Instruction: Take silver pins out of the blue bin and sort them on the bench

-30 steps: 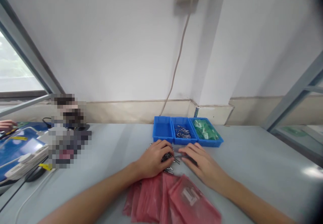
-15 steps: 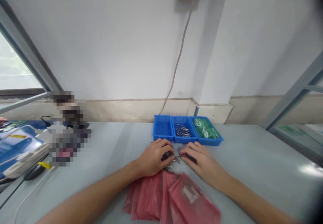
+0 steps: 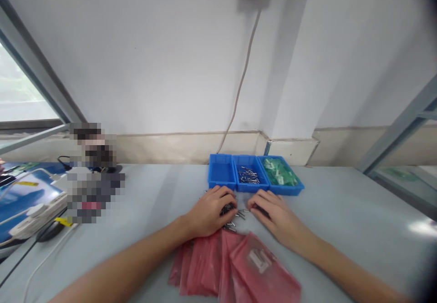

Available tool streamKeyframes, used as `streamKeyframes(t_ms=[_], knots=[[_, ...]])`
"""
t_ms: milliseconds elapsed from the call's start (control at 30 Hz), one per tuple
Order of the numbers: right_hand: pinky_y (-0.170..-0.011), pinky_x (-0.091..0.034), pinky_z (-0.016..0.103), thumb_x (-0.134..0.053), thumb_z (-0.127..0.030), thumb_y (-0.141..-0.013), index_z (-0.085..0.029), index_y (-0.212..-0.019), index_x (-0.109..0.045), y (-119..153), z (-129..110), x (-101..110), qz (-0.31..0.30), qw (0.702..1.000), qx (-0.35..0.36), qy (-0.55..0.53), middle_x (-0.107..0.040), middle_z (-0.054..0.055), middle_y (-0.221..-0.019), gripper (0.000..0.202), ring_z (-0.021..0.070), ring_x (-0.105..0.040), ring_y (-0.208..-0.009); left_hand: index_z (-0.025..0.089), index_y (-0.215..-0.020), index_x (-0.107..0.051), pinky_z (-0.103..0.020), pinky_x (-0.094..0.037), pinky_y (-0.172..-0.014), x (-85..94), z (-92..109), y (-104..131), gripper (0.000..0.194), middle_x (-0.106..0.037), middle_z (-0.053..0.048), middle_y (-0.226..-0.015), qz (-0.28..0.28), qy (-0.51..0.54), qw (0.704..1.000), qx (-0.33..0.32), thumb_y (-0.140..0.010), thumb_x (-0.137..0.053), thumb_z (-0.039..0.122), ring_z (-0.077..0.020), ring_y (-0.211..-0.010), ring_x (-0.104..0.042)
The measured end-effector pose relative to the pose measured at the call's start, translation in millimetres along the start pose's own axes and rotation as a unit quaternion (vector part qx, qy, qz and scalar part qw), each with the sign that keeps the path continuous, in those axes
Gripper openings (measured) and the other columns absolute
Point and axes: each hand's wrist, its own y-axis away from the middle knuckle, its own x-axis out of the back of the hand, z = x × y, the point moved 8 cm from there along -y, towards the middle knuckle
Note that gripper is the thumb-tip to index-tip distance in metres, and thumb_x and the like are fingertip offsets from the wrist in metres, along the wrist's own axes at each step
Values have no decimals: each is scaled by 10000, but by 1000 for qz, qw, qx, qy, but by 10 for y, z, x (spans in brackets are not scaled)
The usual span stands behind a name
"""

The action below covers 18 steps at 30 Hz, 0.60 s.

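My left hand point(image 3: 213, 211) rests on the table with its fingers curled over a pile of thin metal pins point(image 3: 230, 224). Part of the pile is hidden beneath the palm and fingers. Facing it from the right, my right hand point(image 3: 273, 212) has its thumb and fingers bent towards each other, with the fingertips at the end of a metal pin point(image 3: 245, 210). Its inner side is in shadow. Just in front of my left hand lie several red, see-through plastic bags point(image 3: 201, 269), overlapping. The topmost right bag point(image 3: 268, 266) has a pale label or content showing.
Behind my hands, three joined blue bins stand in a row: a bare one point(image 3: 221, 170), one with metal pins point(image 3: 248, 175) and one with green packets point(image 3: 280, 173). A power strip point(image 3: 41, 216) and cables lie at left, beside a blurred person point(image 3: 94, 175).
My right hand has shifted slightly right, away from my left hand. My left hand stays over the pile. The view has moved a little.
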Motion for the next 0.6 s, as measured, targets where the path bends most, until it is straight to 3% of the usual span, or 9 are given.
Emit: streamKeyframes(t_ms=[133,200,333,600], knots=[[-894,-479,430,-520,-270,-1095,-264,-1008,-644,3,19,5,-3,1000,-4,-13,-686,49,-1052,151,272,-640,-1025,219,-1120,-673,-386,-471,-1054,-8,-10,1,127,-653,-65,-1248,-1,4,1000,0,-1063,-606,309,-230,-1152,-591],[-901,-495,434,-543,-278,-1085,-269,-1095,-648,8,42,11,4,1000,-10,-20,-689,58,-1097,105,277,-642,-1039,218,-1114,-673,-383,-470,-1046,-12,-14,1,118,-653,-62,-1239,-2,6,1000,1,-1059,-614,303,-229,-1145,-589],[-969,-504,473,-547,-295,-1089,-283,-1317,-628,23,69,5,15,999,-13,-32,-675,87,-1221,242,290,-631,-1114,216,-1111,-672,-378,-464,-1026,-19,-17,3,99,-654,-56,-1216,-1,8,1000,1,-1050,-629,282,-226,-1117,-585],[-943,-492,450,-596,-345,-1082,-273,-1119,-668,13,-26,-34,-10,999,9,-48,-660,56,-1124,109,277,-605,-1074,223,-1118,-676,-368,-458,-973,-43,-45,8,110,-660,-51,-1160,-2,3,1000,8,-1047,-636,297,-227,-1072,-583]])
